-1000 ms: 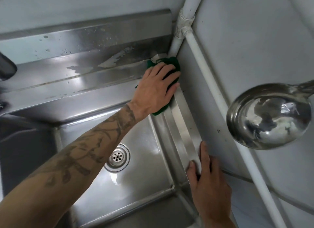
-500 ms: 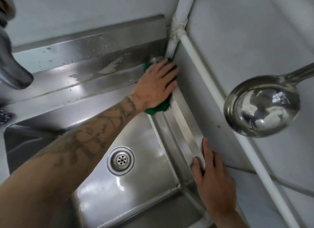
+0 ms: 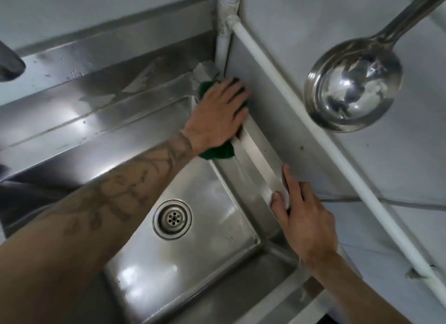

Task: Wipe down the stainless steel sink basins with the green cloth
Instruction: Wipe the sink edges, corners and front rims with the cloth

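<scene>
The stainless steel sink basin [image 3: 193, 263] fills most of what I see, its floor running from the centre down toward 6 o'clock, with a steel backsplash [image 3: 108, 58] rising behind it at 10 to 11 o'clock. Water spots and a dull smear mark the backsplash and the ledge below it. A pale wall [image 3: 362, 14] closes the corner from 12 round to 4 o'clock. A white pipe [image 3: 272, 75] slants along that wall from 12 o'clock down to 4 o'clock.

A tattooed forearm [image 3: 108, 198] reaches in from 8 o'clock across the basin. A large steel ladle [image 3: 352, 87] hangs at 2 o'clock, bowl facing out, its handle going up toward 1 o'clock. It overlaps the pipe in the view.

The left hand [image 3: 219, 116] lies flat just above centre, at 12 o'clock, in the sink's far right corner. Its fingers are straight and spread, pressing down rather than gripping. Under it is the green cloth [image 3: 217, 152], showing at the fingertips and below the heel of the palm, on the rim [image 3: 255, 154] where ledge and wall meet.

The right hand [image 3: 304, 217] rests on that rim at 4 o'clock, fingers straight and together, holding nothing.

The round drain [image 3: 172, 218] sits in the basin floor at 7 o'clock. The dark tip of a faucet [image 3: 9, 65] pokes in at 9 to 10 o'clock.
</scene>
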The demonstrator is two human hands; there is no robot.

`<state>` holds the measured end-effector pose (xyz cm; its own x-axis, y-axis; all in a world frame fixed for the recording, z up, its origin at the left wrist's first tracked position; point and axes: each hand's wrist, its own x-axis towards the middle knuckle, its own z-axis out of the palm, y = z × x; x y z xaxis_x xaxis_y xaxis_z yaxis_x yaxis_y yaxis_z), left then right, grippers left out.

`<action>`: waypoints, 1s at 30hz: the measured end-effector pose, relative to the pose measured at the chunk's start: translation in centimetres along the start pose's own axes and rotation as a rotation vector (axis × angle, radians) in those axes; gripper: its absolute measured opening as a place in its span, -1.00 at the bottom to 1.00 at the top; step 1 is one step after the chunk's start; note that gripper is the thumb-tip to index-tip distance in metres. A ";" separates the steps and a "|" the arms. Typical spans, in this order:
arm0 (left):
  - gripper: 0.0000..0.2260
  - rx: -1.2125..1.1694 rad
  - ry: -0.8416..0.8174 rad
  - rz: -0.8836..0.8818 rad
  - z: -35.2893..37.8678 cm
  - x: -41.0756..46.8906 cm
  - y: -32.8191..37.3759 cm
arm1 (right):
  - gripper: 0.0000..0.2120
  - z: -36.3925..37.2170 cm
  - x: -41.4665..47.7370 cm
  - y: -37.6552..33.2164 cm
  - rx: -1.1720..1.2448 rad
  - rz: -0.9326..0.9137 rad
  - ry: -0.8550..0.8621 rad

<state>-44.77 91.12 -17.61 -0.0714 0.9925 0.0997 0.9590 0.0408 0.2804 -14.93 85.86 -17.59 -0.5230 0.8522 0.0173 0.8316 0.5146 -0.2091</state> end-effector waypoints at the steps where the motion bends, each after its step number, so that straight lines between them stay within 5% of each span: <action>1: -0.47 -0.013 0.003 -0.076 -0.5 1.1 -1.1 | -0.43 0.0 0.0 0.0 0.001 -0.004 0.006; 5: -0.49 0.021 0.072 -0.122 0.4 1.5 -0.5 | -0.41 0.0 0.0 0.2 -0.004 -0.012 0.008; 14: -0.49 -0.054 0.022 0.201 2.8 -6.3 11.1 | -0.42 0.0 -0.8 1.1 0.021 0.033 -0.067; 22: -0.44 -0.042 0.066 -0.033 2.4 -3.7 10.1 | -0.53 -1.8 -7.5 5.6 0.040 0.154 -0.058; 26: -0.44 -0.021 0.003 0.144 3.8 -8.1 15.9 | -0.49 -1.3 -8.5 6.2 0.129 0.300 -0.044; 30: -0.46 -0.010 -0.043 0.238 4.1 -7.7 15.2 | -0.54 -1.2 -8.6 5.9 0.108 0.254 -0.007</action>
<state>-28.49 84.58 -18.03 0.1683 0.9780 0.1235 0.9446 -0.1958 0.2633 -5.28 81.66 -17.79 -0.3018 0.9517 -0.0556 0.9117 0.2710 -0.3089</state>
